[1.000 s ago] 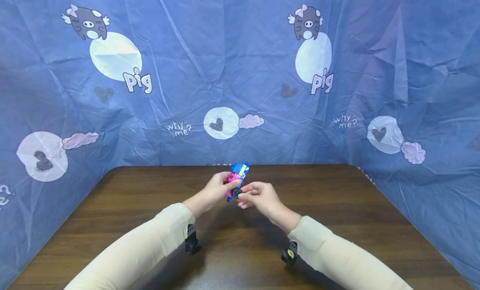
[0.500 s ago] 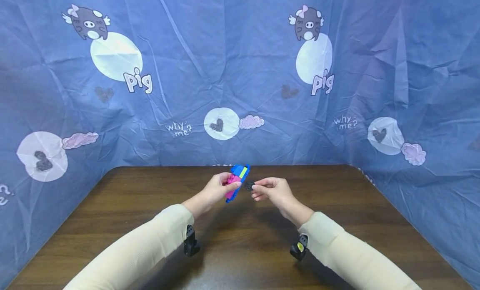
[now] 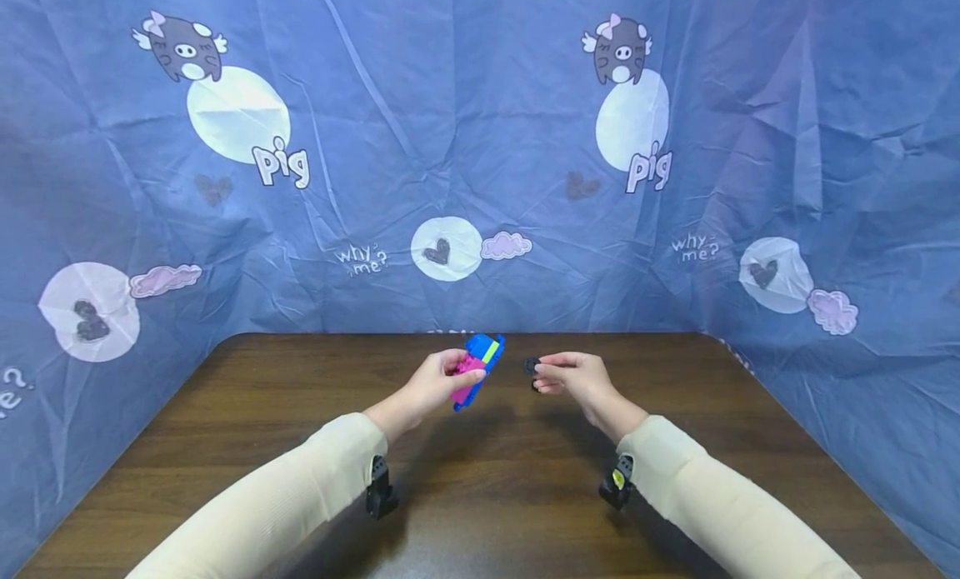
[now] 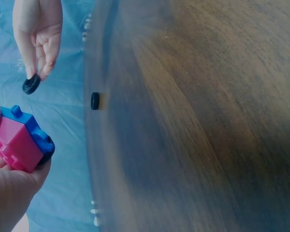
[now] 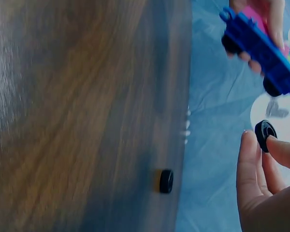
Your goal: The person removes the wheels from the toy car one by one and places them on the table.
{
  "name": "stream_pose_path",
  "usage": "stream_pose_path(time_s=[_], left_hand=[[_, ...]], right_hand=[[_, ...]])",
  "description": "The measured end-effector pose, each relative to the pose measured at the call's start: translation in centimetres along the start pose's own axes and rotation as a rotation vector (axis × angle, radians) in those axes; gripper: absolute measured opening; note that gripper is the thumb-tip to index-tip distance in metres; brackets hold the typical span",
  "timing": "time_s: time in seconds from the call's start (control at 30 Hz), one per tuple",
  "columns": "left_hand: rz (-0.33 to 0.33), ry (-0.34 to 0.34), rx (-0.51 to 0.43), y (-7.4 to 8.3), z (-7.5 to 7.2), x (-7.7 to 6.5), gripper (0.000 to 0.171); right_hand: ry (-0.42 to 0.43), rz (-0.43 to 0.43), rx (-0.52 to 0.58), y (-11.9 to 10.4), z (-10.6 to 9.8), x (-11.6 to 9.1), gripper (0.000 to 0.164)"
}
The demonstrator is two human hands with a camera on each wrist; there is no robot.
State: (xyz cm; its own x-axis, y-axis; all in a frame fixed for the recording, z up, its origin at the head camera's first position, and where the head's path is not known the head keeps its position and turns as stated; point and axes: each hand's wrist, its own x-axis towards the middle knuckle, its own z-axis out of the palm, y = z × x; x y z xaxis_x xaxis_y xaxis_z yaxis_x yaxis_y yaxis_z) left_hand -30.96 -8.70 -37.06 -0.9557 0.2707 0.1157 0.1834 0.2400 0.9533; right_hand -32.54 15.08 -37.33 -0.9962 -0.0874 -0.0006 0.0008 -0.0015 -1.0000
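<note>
My left hand (image 3: 431, 389) grips a blue and pink toy car (image 3: 483, 346) above the table, tilted with its blue end up. The right wrist view shows its blue underside (image 5: 261, 46) with black wheels (image 5: 230, 44) along the one side. Off to the right, my right hand (image 3: 583, 382) pinches a loose black wheel (image 5: 265, 136) between thumb and fingertips, apart from the car. Another black wheel (image 4: 95, 101) stands on its tread on the tabletop near the far edge, mostly hidden behind the right hand in the head view.
The brown wooden table (image 3: 480, 496) stretches below both hands. A blue printed cloth (image 3: 480, 162) hangs behind it and along its sides. Each forearm carries a small black wrist camera (image 3: 381, 487) at the sleeve cuff.
The right hand has drawn away from the toy car to the right, taking the black wheel with it from the car's side. The left hand has stayed nearly still with the car.
</note>
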Motion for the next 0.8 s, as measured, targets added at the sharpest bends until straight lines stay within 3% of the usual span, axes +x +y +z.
stream_pose_path(time_s=[0.47,0.8], left_hand=[[-0.004,-0.022,0.002,-0.2,0.1,-0.4,0.035],[-0.018,-0.026,0.012,-0.3,0.0,-0.6,0.032]], right_hand=[[0.114,0.171,-0.049,1.6,-3.1,3.0,0.031],[0.167,0.231,-0.041,2.3,-4.1,4.6,0.028]])
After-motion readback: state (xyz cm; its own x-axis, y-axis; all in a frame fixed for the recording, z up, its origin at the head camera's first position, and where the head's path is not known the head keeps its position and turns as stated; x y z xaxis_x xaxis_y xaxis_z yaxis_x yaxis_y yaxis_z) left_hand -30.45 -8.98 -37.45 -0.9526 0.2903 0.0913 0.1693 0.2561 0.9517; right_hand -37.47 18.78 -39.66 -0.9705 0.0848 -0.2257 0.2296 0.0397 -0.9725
